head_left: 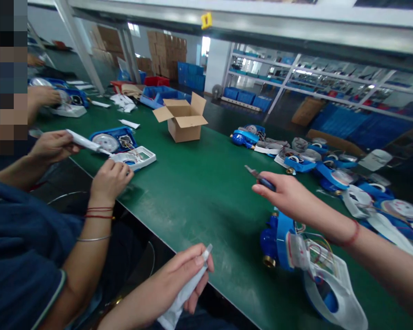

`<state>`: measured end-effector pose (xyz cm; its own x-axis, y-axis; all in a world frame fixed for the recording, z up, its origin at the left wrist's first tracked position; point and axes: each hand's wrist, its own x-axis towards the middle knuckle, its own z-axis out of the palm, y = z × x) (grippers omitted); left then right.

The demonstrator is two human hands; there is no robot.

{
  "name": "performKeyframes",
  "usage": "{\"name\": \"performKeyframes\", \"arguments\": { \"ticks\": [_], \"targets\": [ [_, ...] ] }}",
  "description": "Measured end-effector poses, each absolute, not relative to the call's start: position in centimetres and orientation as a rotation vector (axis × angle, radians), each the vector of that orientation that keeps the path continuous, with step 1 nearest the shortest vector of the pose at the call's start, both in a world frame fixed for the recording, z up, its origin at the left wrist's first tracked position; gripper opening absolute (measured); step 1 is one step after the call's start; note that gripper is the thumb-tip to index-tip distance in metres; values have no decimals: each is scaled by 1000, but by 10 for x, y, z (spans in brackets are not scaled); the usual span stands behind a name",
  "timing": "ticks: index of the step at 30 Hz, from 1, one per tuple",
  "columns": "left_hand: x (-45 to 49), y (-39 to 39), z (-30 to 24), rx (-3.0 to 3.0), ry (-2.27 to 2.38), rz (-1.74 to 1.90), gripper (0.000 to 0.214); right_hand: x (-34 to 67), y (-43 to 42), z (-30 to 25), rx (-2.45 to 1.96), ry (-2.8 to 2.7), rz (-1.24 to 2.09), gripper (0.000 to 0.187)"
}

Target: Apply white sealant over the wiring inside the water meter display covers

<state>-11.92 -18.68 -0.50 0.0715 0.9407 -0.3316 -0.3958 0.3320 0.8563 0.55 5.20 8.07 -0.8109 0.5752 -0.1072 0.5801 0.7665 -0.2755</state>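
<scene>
Head view: the left hand [186, 268] is clasped around a white tube [183, 294] at the green table's [192, 201] near edge; the right hand [284, 190] grips a dark-handled tool [266, 183] over the table, near a blue meter [285, 238].

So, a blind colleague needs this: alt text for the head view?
Left hand holds a white tube and right hand a dark-handled tool at a green table with blue devices and an open box; a co-worker holds another tube.
</scene>
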Motion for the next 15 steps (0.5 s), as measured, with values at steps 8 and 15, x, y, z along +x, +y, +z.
{"name": "performKeyframes", "arguments": {
  "ticks": [8,15],
  "targets": [
    [-102,-172,-7,573,902,1486,27,-101,48,14,892,2813,-722,31],
    [-87,-147,-6,602,903,1709,32,-6,18,34,859,2937,-1296,13]
  ]
}}
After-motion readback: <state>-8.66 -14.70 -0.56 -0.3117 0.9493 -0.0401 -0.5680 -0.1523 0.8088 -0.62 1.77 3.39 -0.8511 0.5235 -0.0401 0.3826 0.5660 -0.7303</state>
